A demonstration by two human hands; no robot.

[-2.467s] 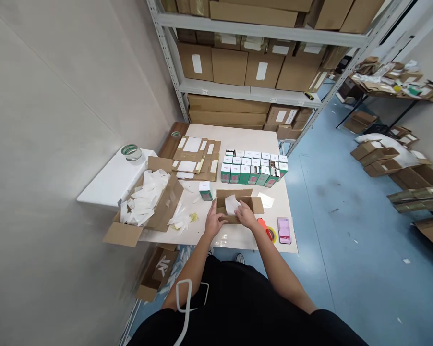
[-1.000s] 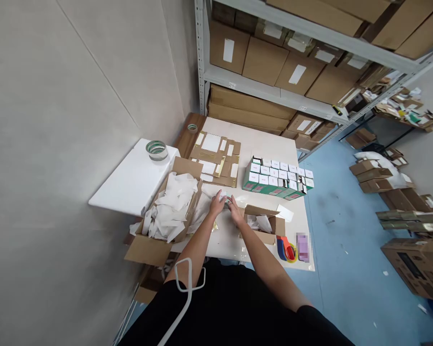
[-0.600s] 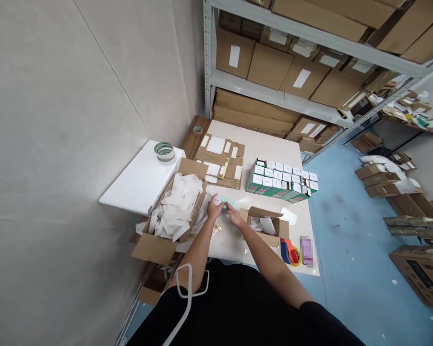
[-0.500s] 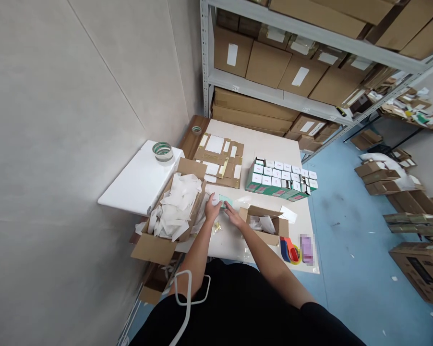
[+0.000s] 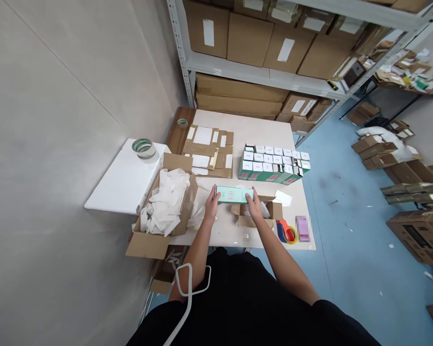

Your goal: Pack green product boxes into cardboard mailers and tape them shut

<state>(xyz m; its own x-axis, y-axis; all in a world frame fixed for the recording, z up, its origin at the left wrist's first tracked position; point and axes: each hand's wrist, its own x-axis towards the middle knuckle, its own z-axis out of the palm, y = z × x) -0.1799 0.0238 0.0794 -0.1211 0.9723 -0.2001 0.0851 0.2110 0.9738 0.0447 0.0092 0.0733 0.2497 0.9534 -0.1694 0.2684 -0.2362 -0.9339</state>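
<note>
A long mint-green carton (image 5: 234,194) lies level between my hands, its printed broad face turned up toward me. My left hand (image 5: 211,204) grips its left end, thumb on top. At the right end my right hand (image 5: 253,204) holds on in the same way. Partly under the carton and my right hand stands a small open cardboard box (image 5: 274,211) with white paper inside. Beyond it, rows of similar green-and-white cartons (image 5: 270,166) stand packed together on the table.
At the left, an open cardboard box (image 5: 148,245) is heaped with crumpled white paper (image 5: 171,194). Flattened cardboard (image 5: 220,166) lies behind. A tape roll (image 5: 143,149) rests on a white surface. A red-and-blue tape dispenser (image 5: 284,230) sits near the right front edge. Shelving (image 5: 238,69) rises behind.
The carton has turned from end-on to lengthwise, broad face up. My right hand has moved right to its far end. The head view has shifted slightly.
</note>
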